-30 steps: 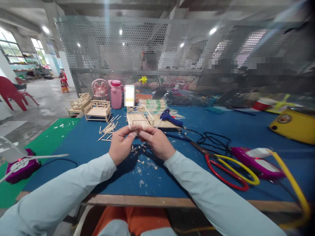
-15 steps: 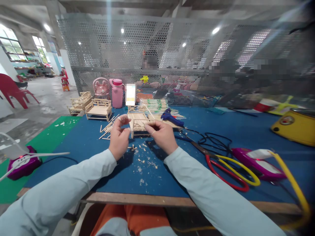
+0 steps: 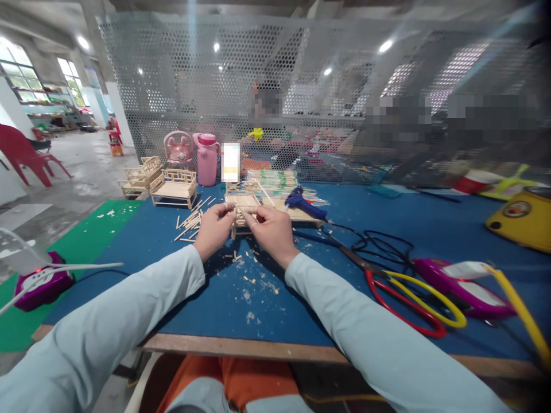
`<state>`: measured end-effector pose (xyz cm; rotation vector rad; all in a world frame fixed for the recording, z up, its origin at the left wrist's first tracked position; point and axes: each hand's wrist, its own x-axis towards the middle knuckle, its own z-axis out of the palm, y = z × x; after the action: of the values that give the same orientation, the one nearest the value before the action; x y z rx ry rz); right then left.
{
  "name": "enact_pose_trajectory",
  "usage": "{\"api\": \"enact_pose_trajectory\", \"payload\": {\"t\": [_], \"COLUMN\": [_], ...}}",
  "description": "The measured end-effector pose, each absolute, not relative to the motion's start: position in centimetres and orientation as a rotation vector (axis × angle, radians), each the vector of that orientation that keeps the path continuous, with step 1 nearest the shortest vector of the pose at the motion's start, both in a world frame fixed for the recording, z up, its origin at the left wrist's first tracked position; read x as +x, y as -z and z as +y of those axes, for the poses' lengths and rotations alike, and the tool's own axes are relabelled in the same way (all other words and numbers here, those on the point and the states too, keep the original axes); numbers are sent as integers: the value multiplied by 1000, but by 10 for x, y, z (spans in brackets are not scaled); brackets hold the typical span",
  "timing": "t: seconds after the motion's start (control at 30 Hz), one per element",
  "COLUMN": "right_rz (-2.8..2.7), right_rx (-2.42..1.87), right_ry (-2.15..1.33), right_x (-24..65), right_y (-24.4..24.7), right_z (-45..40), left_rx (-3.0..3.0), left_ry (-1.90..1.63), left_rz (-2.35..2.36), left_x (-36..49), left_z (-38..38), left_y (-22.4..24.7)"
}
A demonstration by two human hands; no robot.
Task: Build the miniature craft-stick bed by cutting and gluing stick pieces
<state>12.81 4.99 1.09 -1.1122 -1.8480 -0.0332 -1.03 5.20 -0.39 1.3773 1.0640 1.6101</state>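
Green print on the clear plastic packet (image 3: 275,182) is too blurred to read; the left hand (image 3: 214,230) and right hand (image 3: 274,232) nearly meet, fingers curled almost closed, any grip unclear, before the pale wooden-stick miniature bench (image 3: 242,200) on the blue table (image 3: 282,321).

We note a blue table (image 3: 275,321), lower centre; pale-tan bench (image 3: 243,200), centre; pink flask (image 3: 207,165), upper left; red-and-yellow-handled scissors (image 3: 365,265), lower right.

Long sleeves in pale blue cloth cover both arms, the left sleeve (image 3: 116,312) creased along its length, the right sleeve (image 3: 365,321) smoother over the forearm. Plain cuffs (image 3: 196,267) end just short of the bare left hand (image 3: 214,232) and right hand (image 3: 275,232). Bright orange cloth (image 3: 258,378) covers the lap, with pale blue cloth (image 3: 279,405) below.
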Motion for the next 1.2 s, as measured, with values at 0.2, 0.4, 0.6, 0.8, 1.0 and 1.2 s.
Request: {"api": "enact_pose_trajectory", "payload": {"t": [0.2, 0.4, 0.6, 0.8, 1.0, 1.2], "right_rz": [-1871, -1876, -1877, -1914, -1791, -1870], "right_rx": [-1092, -1102, -1146, -1149, -1089, -1102], "right_ry": [48, 66, 129, 119, 30, 6], "right_x": [128, 127, 125, 127, 135, 133], "right_y": [-12, -12, -11, -14, -16, -11], "right_z": [51, 51, 52, 50, 43, 39], "left_rx": [1400, 1418, 1438, 1412, 1423, 1580], "left_ry": [-1503, -1537, -1516, -1516, -1532, -1528], "left_rz": [1071, 1075, 1049, 1051, 1090, 1208], "left_x": [-9, -9, -6, -4, -6, -9], "left_z": [49, 48, 46, 44, 46, 45], "left_y": [-1, -2, -8, -9, -6, -7]}}
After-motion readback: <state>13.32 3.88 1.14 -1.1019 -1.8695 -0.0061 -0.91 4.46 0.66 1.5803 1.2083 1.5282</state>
